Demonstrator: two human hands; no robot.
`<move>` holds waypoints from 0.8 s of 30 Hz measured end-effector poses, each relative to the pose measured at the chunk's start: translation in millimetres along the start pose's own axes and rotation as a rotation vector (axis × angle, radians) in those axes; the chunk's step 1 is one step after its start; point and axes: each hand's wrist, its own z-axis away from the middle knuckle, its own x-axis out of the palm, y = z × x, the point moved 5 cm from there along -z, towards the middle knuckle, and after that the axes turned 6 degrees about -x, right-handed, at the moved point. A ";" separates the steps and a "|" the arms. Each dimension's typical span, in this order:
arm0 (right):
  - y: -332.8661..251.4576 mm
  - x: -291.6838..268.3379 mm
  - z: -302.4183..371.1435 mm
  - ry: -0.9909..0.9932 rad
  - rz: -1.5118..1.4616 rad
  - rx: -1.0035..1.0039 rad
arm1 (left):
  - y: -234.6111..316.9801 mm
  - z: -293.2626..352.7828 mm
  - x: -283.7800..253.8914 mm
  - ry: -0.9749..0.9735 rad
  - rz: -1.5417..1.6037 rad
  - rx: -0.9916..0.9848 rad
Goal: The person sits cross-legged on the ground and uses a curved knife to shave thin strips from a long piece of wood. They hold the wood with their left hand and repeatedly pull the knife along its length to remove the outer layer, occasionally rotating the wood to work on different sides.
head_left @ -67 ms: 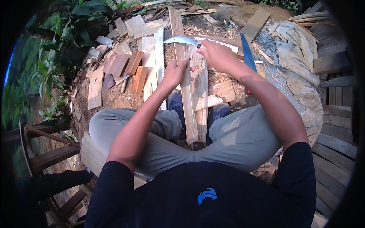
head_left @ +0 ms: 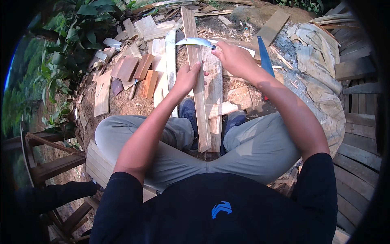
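Note:
Between my legs a long, narrow wooden board [head_left: 200,110] slants away from me. My left hand [head_left: 188,77] is wrapped around its middle, thumb on the face and fingertips showing past the right edge. In my right hand [head_left: 232,56] is a sickle [head_left: 195,42], its handle mostly hidden by the closed fingers. The curved, shiny blade points left and crosses the upper part of the board. Whether the edge bites into the wood cannot be made out. Behind the held board lies a wider plank [head_left: 213,81] on the ground, running down between my shoes.
A blue handsaw blade [head_left: 265,55] lies to the right of my right hand. Reddish wood blocks [head_left: 143,67] and a small tool with a wooden handle [head_left: 133,91] lie left. Crumpled sheeting [head_left: 317,61] covers ground at right. A dark-clothed limb of another person [head_left: 61,197] shows at lower left.
The board's near end has tipped slightly, and the sickle has shifted a touch to the right. Both hands keep their grips.

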 end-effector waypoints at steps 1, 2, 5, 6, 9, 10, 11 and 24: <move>-4.5 -5.0 -1.4 -0.027 0.029 0.024 | 0.5 0.6 -1.6 0.000 -0.002 0.000; -11.1 -11.6 -3.4 -0.054 0.059 0.047 | 0.9 1.6 -3.2 0.000 -0.002 0.001; -10.7 -7.0 -2.0 -0.136 0.126 0.160 | -6.1 -2.3 -5.6 0.024 -0.109 0.056; -8.3 -2.9 -0.4 -0.164 0.144 0.204 | -9.8 -4.5 -6.6 0.036 -0.162 0.083; 14.1 10.7 7.6 -0.228 0.151 0.210 | -6.3 -4.7 -5.1 0.091 -0.652 0.062; 17.9 15.7 9.0 -0.267 0.153 0.224 | -10.7 -4.6 -6.7 0.076 -0.649 0.053; 21.8 20.6 10.6 -0.306 0.156 0.237 | -15.4 -4.3 -7.7 0.060 -0.646 0.044; 51.3 43.3 13.9 -0.494 0.044 0.313 | 32.6 23.1 -10.3 -0.201 -0.380 -0.179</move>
